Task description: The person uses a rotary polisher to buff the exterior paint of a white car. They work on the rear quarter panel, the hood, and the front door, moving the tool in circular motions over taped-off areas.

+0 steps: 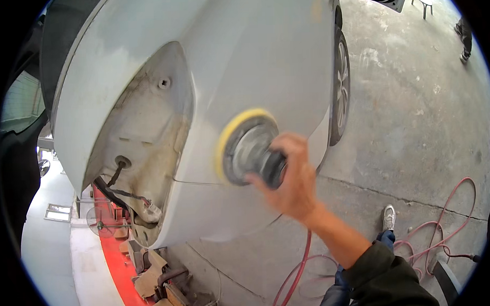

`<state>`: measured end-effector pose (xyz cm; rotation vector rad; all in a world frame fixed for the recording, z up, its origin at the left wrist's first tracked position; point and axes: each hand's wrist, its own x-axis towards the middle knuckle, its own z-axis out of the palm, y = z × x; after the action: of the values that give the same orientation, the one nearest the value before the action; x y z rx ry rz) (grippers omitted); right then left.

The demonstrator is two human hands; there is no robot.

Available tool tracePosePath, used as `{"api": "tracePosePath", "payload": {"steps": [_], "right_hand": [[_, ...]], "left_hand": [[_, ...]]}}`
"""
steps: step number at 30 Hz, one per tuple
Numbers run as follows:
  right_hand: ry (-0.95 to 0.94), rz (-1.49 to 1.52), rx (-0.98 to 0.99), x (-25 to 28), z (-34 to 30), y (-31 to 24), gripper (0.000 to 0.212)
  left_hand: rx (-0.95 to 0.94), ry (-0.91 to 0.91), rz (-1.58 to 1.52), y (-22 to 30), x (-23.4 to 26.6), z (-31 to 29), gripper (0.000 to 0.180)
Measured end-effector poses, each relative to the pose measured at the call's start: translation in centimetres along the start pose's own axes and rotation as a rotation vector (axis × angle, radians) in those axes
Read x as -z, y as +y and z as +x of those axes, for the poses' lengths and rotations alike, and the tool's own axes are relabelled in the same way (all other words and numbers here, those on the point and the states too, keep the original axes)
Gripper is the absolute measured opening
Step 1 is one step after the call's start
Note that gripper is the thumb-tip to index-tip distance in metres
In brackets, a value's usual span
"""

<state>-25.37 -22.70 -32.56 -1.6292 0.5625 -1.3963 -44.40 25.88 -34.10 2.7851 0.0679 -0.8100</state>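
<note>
The right hand (292, 181) grips the round sander (247, 147), fingers closed around it, pad on the grey car panel (263, 55); panel looks mostly dull, sanding seems far along

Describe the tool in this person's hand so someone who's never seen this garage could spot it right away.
Start at the big pale grey car body panel filling the upper left. Pressed flat against it, just right of the empty tail-light recess, is a round sander gripped by the right hand. It is the only disc-shaped thing there, with a yellow foam pad edge and a dull metal body.
</note>
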Motion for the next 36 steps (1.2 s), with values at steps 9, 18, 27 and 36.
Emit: {"api": "tracePosePath", "payload": {"steps": [9,18,27,36], "right_hand": [[-0.176,0.018,0.005,-0.4,-4.9,-0.9,0.07],[-0.22,0.036,0.005,-1.2,-7.9,-2.5,0.069],[-0.234,0.045,-0.038,-0.6,-7.7,-2.4,0.066],[-0.185,-0.017,-0.056,0.2,-8.6,0.3,0.072]], "left_hand": [[0.069,-0.09,0.108,-2.9,-1.3,0.4,0.04],[0.013,-0.056,0.061,-2.4,-1.1,-0.8,0.041],[0.036,-0.065,0.096,-2.0,-0.5,-1.3,0.044],[0.064,-0.093,0.081,-3.4,-1.2,-1.4,0.043]]}}
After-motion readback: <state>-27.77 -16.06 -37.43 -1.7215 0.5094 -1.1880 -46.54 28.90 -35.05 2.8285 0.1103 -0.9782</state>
